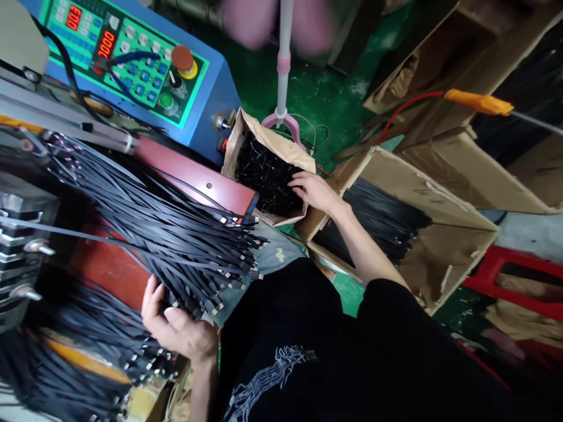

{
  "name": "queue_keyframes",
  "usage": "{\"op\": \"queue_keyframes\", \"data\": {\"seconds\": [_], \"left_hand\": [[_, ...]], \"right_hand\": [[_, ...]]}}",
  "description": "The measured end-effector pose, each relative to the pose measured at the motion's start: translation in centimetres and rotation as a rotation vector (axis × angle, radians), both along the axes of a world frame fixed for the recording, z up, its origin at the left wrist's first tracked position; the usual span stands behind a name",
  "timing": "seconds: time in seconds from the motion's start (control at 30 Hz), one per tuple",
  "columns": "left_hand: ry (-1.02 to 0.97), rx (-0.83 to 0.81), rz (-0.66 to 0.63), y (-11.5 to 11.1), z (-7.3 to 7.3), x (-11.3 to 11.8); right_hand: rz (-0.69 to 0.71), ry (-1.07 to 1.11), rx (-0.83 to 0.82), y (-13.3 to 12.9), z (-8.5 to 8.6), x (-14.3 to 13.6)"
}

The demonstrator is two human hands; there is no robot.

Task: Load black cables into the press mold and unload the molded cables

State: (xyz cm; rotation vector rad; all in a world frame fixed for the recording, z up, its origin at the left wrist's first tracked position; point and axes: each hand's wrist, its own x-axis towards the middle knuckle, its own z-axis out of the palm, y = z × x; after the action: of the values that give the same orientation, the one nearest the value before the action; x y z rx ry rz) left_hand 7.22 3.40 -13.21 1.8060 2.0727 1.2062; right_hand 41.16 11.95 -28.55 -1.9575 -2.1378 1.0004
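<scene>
Cables (189, 234), dark and flat, lie in a thick bundle over the red desk (103, 264) in front of you, their metal-tipped ends (240, 268) fanned out toward your lap. Your left hand (182, 331) is at the near edge of that bundle, palm turned up, its fingers curled and the thumb standing apart from them; you may have a cable between them, but I cannot tell. Your right hand (314, 190) reaches over the rim of the brown paper bag (281, 143), fingers slightly spread, the tips at the small black pieces (261, 176) inside. Whether they pinch one, I cannot tell. The bag stands just beyond the end of the pinkish-red bar (193, 179), beside the blue machine (211, 88).

The step in hand looks like a reach into the bag, with your left hand kept by the cables. From this pose, I judge that the next move calls for a light fingertip pinch if you want a single piece from that jumble, and for a steady left hand, since the loose cable ends crowd together and could easily snag.
</scene>
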Motion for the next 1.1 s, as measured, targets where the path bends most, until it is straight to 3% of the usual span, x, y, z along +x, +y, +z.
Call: {"op": "queue_keyframes", "data": {"seconds": [0.13, 0.27, 0.33, 0.4, 0.47, 0.53, 0.7, 0.77, 0.83, 0.9, 1.0, 1.1], "left_hand": [[0.008, -0.022, -0.010, -0.3, 0.2, -0.1], [-0.001, -0.026, -0.019, -0.5, 0.3, -0.5], [-0.041, -0.017, -0.040, -0.4, 0.3, -0.8], [-0.106, -0.007, -0.050, -0.4, 0.2, -1.0], [-0.173, 0.001, -0.036, -0.6, 0.2, -1.4], [-0.221, 0.004, 0.003, -1.3, 0.6, -1.9], [-0.357, -0.004, 0.004, -4.9, 1.8, -3.6], [-0.381, -0.016, -0.034, -6.4, 2.1, -4.3], [-0.395, -0.014, -0.069, -7.8, 2.3, -4.9], [-0.427, 0.011, -0.087, -9.0, 2.7, -5.4], [-0.483, 0.023, -0.048, -10.3, 3.3, -5.7], [-0.505, -0.019, 0.019, -10.9, 3.5, -5.8]], "right_hand": [[-0.490, 0.224, 0.329, -5.6, 4.7, 1.4], [-0.871, 0.210, 0.465, -9.2, 7.6, 1.9], [-0.971, 0.232, 0.524, -9.8, 8.6, 1.9], [-0.959, 0.239, 0.562, -9.7, 9.8, 1.5], [-0.837, 0.250, 0.557, -8.8, 11.7, 0.2], [-0.617, 0.317, 0.531, -7.4, 14.4, -2.3], [0.056, 0.685, 0.497, -3.6, 23.0, -12.3], [0.357, 0.699, 0.466, -1.4, 25.4, -16.7], [0.585, 0.552, 0.510, 1.9, 26.7, -21.5], [0.706, 0.287, 0.628, 6.2, 27.0, -26.6], [0.755, -0.053, 0.741, 12.7, 26.7, -33.7], [0.752, -0.126, 0.803, 17.4, 27.2, -38.7]]}}
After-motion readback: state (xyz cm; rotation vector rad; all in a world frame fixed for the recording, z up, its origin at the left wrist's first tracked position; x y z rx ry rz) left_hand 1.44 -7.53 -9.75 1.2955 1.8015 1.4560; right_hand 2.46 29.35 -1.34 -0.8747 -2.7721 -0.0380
